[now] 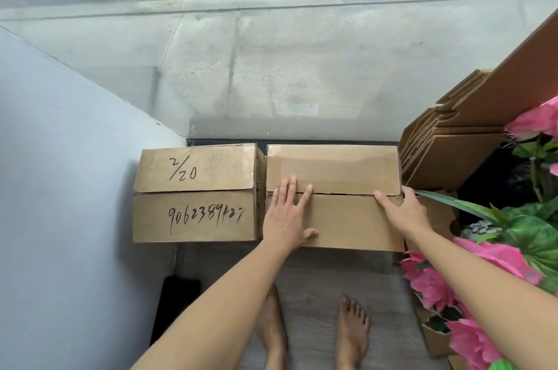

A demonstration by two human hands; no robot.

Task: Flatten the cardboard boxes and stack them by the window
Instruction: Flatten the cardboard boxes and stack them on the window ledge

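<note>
Both hands — left hand [287,215], right hand [403,212] — on brown closed-flap box [335,170]

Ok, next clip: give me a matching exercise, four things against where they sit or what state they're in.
Things:
1. written-on box
2. plain box
3. flattened cardboard
4. pink flowers

Places or states:
A. under both hands
B. leaning at the right, by the window
C. against the left wall, untouched
D. right edge, with green leaves

Pairs: 1-C, 2-A, 3-B, 4-D
</note>
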